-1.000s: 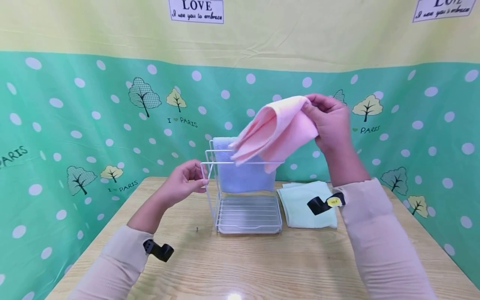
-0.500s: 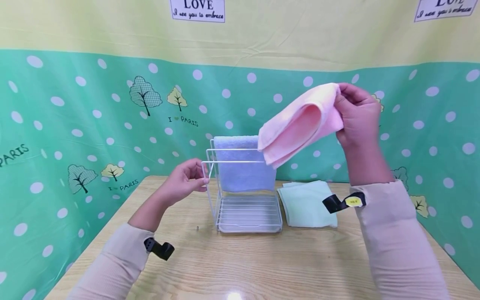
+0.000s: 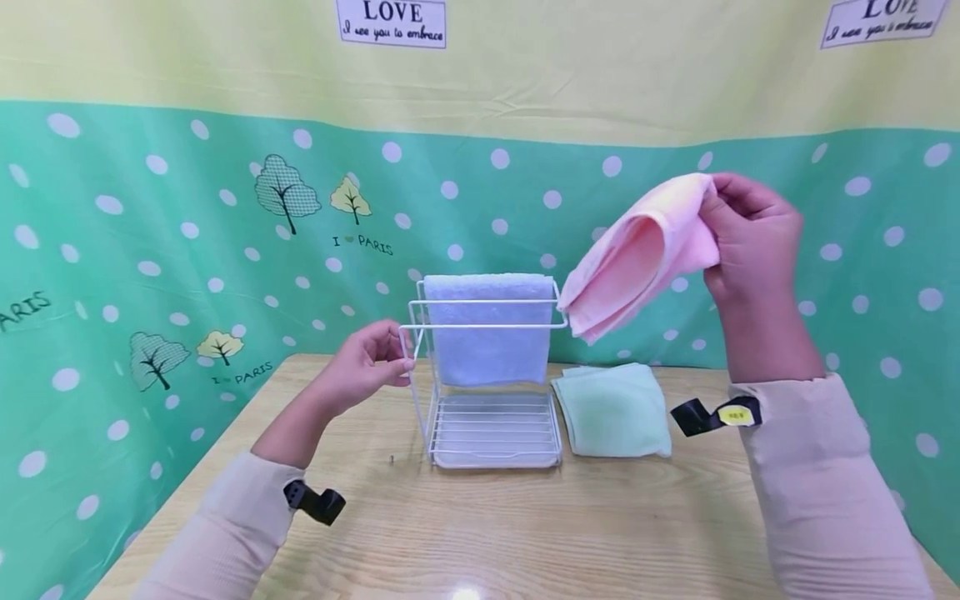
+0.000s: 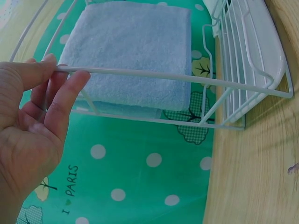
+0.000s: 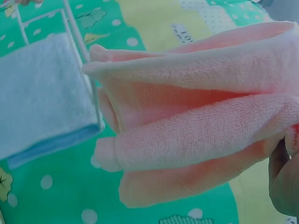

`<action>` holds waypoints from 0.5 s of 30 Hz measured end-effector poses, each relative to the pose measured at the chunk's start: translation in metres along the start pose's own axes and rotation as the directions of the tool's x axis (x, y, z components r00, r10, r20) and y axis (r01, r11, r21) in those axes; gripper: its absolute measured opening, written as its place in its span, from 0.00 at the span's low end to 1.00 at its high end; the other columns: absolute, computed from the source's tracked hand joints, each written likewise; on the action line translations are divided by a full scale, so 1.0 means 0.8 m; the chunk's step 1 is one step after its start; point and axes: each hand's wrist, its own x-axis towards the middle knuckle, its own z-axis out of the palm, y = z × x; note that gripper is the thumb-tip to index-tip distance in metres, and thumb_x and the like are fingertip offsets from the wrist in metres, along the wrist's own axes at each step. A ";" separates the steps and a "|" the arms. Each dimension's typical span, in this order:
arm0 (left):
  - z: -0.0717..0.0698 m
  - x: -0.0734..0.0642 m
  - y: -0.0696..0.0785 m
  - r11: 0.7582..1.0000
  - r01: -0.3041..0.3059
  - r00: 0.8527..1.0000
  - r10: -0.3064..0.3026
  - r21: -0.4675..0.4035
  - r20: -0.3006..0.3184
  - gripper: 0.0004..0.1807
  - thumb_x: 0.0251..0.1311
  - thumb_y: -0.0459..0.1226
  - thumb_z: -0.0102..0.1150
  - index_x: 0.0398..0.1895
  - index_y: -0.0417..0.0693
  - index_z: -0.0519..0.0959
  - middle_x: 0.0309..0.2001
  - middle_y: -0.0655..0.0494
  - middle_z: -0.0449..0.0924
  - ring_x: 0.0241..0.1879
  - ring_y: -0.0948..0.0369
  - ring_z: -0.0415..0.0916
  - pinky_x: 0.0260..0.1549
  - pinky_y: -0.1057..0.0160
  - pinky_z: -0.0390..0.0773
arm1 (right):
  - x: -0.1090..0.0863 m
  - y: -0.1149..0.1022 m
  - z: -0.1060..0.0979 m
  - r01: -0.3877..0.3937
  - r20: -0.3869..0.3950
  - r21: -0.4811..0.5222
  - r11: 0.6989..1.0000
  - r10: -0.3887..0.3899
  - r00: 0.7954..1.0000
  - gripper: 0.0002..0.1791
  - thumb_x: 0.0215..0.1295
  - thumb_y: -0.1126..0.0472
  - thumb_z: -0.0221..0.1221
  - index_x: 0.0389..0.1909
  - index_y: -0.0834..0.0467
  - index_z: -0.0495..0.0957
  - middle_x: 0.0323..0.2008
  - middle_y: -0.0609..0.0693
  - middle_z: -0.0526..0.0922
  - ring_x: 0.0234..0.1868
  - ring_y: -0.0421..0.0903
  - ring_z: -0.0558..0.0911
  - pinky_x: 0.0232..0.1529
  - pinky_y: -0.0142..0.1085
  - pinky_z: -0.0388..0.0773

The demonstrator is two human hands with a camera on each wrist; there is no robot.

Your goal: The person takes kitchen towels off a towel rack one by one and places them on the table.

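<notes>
A white wire rack (image 3: 486, 326) stands on the table. My left hand (image 3: 367, 367) pinches its left front upright between thumb and fingers; in the left wrist view that thin bar (image 4: 154, 74) runs out from the fingertips. Over the rack's rear bar hangs a light blue towel (image 3: 491, 354). Up to the right, my right hand (image 3: 759, 237) holds a folded pink towel (image 3: 637, 254) by one corner, its loose end drooping beside the rack's top right corner. The right wrist view shows the pink towel's open folds (image 5: 187, 135) close up; most of that hand is out of frame.
A folded pale green towel (image 3: 618, 412) lies on the wooden table (image 3: 480, 533) just right of the rack. At the rack's base is a tray under wire slats (image 3: 495, 429). A green polka-dot curtain (image 3: 225, 225) hangs behind and at both sides.
My right hand has carried the pink towel to the right, from above the rack's front bars to beyond its right corner, uncovering the bars and blue towel. My left hand stays on the rack.
</notes>
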 end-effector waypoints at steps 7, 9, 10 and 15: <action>-0.001 -0.001 -0.002 1.000 -0.006 1.000 0.006 -0.006 -0.005 0.09 0.62 0.24 0.58 0.41 0.37 0.70 0.34 0.42 0.75 0.34 0.55 0.77 0.38 0.53 0.86 | 0.000 0.000 -0.025 -0.035 -0.049 -0.056 0.998 0.033 0.998 0.17 0.47 0.74 0.72 0.41 0.70 0.83 0.39 0.57 0.80 0.37 0.48 0.81 0.40 0.38 0.85; -0.001 -0.001 -0.002 1.000 -0.008 1.000 0.008 -0.009 -0.006 0.09 0.61 0.24 0.58 0.41 0.37 0.70 0.34 0.43 0.75 0.34 0.56 0.77 0.38 0.53 0.86 | 0.001 0.000 -0.032 -0.050 -0.065 -0.063 0.997 0.046 0.997 0.17 0.47 0.74 0.72 0.41 0.70 0.83 0.40 0.57 0.79 0.38 0.48 0.80 0.40 0.38 0.84; -0.001 0.000 -0.002 1.000 -0.010 1.000 0.010 -0.010 -0.007 0.09 0.61 0.24 0.58 0.41 0.37 0.70 0.34 0.43 0.76 0.34 0.56 0.77 0.37 0.53 0.86 | 0.000 0.001 -0.036 -0.063 -0.072 -0.069 0.996 0.058 0.996 0.18 0.46 0.74 0.72 0.41 0.70 0.84 0.41 0.56 0.79 0.39 0.48 0.80 0.40 0.37 0.84; 0.000 0.000 -0.002 1.000 -0.011 1.000 0.011 -0.014 -0.007 0.09 0.61 0.24 0.58 0.41 0.37 0.70 0.34 0.42 0.75 0.34 0.56 0.77 0.38 0.53 0.86 | -0.002 0.005 -0.054 -0.102 -0.099 -0.100 0.990 0.092 0.991 0.18 0.46 0.74 0.73 0.41 0.69 0.84 0.40 0.56 0.80 0.38 0.47 0.80 0.38 0.36 0.85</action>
